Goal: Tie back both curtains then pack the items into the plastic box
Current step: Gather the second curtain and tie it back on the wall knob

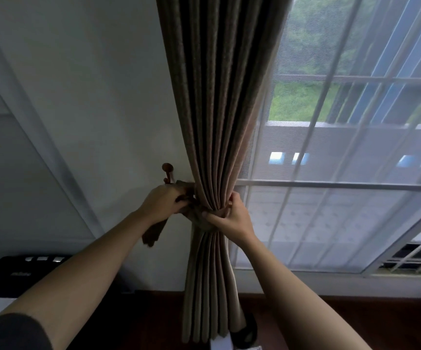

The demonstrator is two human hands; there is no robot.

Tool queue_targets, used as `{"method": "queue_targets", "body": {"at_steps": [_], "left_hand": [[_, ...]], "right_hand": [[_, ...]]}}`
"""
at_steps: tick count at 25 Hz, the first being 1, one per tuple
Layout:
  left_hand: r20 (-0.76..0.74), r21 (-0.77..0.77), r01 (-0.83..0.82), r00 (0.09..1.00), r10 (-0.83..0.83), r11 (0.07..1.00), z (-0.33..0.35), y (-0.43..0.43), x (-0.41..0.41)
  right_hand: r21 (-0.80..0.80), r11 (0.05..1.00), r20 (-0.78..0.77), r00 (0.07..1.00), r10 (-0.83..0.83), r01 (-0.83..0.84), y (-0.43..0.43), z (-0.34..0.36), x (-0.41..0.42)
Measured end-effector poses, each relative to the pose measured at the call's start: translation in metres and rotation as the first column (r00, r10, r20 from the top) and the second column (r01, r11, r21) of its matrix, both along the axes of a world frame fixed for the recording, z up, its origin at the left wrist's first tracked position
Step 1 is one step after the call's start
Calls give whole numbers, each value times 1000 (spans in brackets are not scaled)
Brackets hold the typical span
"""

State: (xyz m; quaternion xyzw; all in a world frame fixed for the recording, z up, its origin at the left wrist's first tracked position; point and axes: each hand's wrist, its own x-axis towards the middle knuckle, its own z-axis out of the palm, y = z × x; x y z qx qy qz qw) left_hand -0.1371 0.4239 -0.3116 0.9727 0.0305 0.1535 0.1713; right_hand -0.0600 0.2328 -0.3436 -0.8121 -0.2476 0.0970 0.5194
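A brown pleated curtain (219,109) hangs down the middle of the view, gathered tight at waist height. A matching fabric tieback (199,217) wraps round the gathered part. My left hand (164,202) grips the tieback's end just below a dark wooden wall hook (167,170). A loose strip of the tieback (154,233) hangs under that hand. My right hand (232,215) holds the bundled curtain and the band from the right side, thumb across the front. The plastic box and the items are out of view.
A sheer white curtain (343,147) covers the barred window (330,185) on the right. A white wall (90,97) lies to the left. A dark object with white stripes (15,274) sits at lower left. Dark wooden floor (330,319) runs below the window.
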Motion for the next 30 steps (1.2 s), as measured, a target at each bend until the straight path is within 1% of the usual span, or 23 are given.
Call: {"method": "queue_targets", "body": {"at_steps": [2,4,6,8,13,15,16,17,19,20,21,23,25,27,30], "left_hand": [[39,51,-51,998,49,997,-6,11,-3],[19,28,-52,998,52,998,-13,20,-6],[-41,-67,-17,999,15,998,-18,23,-8],[-95,-166,-15,995,-1,986,-21,20,-8],[-170,-402,-90,985,22,911,-22,-2,5],[-172,-447,-87,985,10,890,-21,-10,13],[-145,-469,-89,989,23,879,-22,-13,15],[-92,-494,-102,994,65,864,-23,-16,17],[32,-534,-198,967,254,822,-28,-20,17],[71,-543,-251,937,341,801,-29,-21,16],[75,-557,-279,921,382,782,-29,-20,17],[15,-577,-263,943,332,773,-25,-20,17],[-54,-552,-218,972,227,805,-19,-19,18],[-97,-505,-183,983,155,844,-16,-17,19],[-158,-502,-124,986,50,856,-11,-21,21]], "right_hand": [[8,1000,-3,1000,13,-13,6,1,3],[-2,1000,23,1000,10,-10,13,3,5],[18,1000,56,998,13,-14,19,5,8],[57,998,48,998,38,-41,21,7,10],[58,994,61,994,88,-92,19,5,16],[59,995,68,995,77,-81,17,3,16],[61,996,73,995,63,-68,16,2,17],[60,996,78,996,54,-58,15,2,17],[58,997,83,995,54,-59,15,2,17],[55,997,87,995,58,-63,15,2,17],[49,997,90,994,58,-63,15,2,17],[35,997,97,993,60,-63,15,2,18],[25,997,106,992,76,-79,14,2,19],[25,995,114,989,94,-97,13,1,21],[30,993,126,986,111,-115,11,0,22]]}}
